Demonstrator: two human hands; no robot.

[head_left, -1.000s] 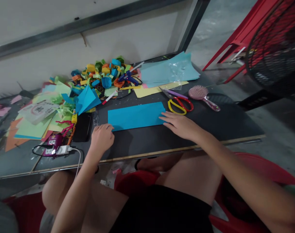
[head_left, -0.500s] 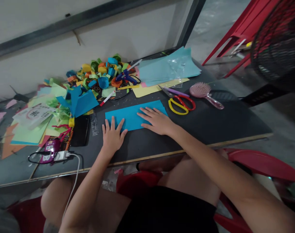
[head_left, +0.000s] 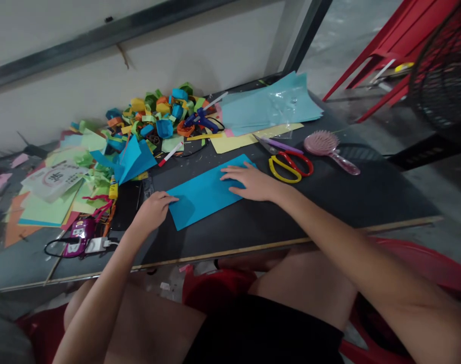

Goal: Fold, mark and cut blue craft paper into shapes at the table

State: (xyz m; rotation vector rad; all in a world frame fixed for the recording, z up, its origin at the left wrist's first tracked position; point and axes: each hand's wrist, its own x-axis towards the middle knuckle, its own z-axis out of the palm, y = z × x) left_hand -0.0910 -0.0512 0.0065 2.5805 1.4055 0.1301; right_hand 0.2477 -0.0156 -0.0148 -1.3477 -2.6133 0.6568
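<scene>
A folded blue paper strip (head_left: 203,194) lies slanted on the dark table (head_left: 329,202). My right hand (head_left: 251,181) lies flat on its far right part, fingers stretched out and pressing down. My left hand (head_left: 152,210) is at the strip's near left corner, fingers curled with the tips touching the paper's edge. Red and yellow scissors (head_left: 289,164) lie just right of my right hand.
A pink hairbrush (head_left: 325,147) lies past the scissors. Light blue and yellow sheets (head_left: 268,108) sit at the back. A heap of coloured paper loops (head_left: 158,119) with a blue glue gun (head_left: 200,120) is behind. A black phone (head_left: 126,205) and charger (head_left: 86,240) lie left.
The blue strip has turned, its left end swinging nearer to me. My left hand went from flat on the paper to curled at its corner. My right hand slid along the top.
</scene>
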